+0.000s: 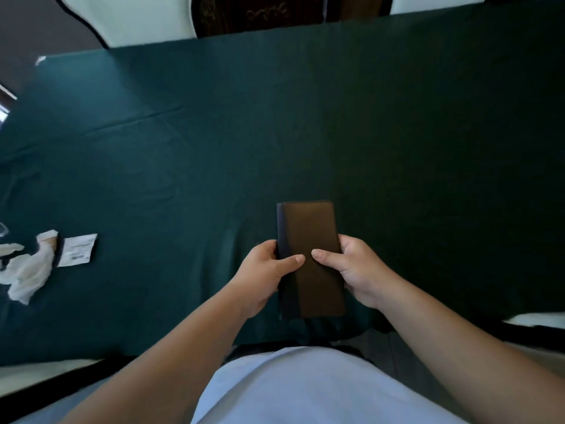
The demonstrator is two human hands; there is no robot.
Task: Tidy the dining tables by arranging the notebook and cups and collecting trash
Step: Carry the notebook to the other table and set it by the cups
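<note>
Brown notebook, closed, held lengthwise over near edge of table, dark green cloth. Left hand clasped on left long edge, thumb across cover. Right hand clasped on right long edge, thumb across cover, tips of both thumbs nearly meeting mid-cover. Lower end of notebook just past table edge, above lap. Whether resting on cloth or lifted: cannot tell.

Containers: only a sliver of clear glass at far left frame edge; contents not visible.

Trash at left, well apart from notebook: crumpled white tissue, torn white packet just beside it.

Far edge of table bordered by white-covered chairs. Broad bare cloth ahead and to right of notebook.
</note>
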